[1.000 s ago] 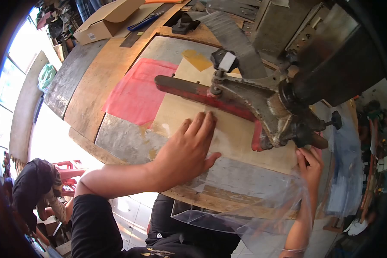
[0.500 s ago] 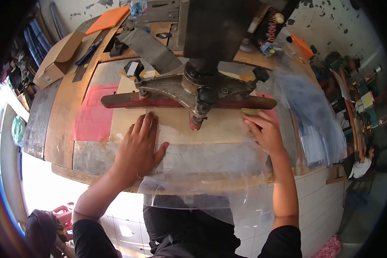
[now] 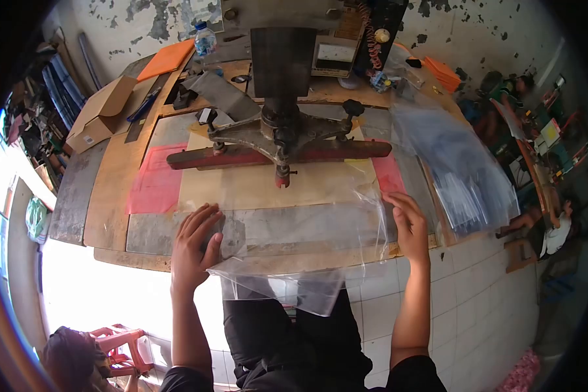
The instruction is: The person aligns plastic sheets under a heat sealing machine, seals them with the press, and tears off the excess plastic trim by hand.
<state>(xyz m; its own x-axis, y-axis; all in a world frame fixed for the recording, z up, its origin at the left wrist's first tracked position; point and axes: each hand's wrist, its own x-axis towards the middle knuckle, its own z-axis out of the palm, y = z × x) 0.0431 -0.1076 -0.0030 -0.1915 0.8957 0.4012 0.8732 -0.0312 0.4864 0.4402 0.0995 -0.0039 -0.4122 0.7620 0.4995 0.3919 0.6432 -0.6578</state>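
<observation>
My left hand (image 3: 196, 245) rests at the left of a clear plastic sheet (image 3: 313, 294), its fingers stretched and the thumb apart. On the sheet's right side is my right hand (image 3: 408, 225), fingers extended and slightly bent, thumb apart, near the sheet's creased edge. The sheet lies across the worktop's front and hangs over its edge. Beyond it, a press with a long dark red bar (image 3: 222, 157) on a metal bracket (image 3: 248, 136) stands over a cream-coloured sheet (image 3: 242, 189). Whether the sheet reaches under the bar is hard to see.
Pink sheets (image 3: 155, 179) lie either side of the cream one. A pile of clear plastic (image 3: 467, 170) is at right. Back left are a cardboard box (image 3: 101, 114), an orange sheet (image 3: 166, 59) and a water bottle (image 3: 205, 40). People sit at far right.
Both hands have drawn back toward the front edge. My right hand has left a small yellowish piece at the bar's right end. The clear sheet has shifted, and the camera view has moved.
</observation>
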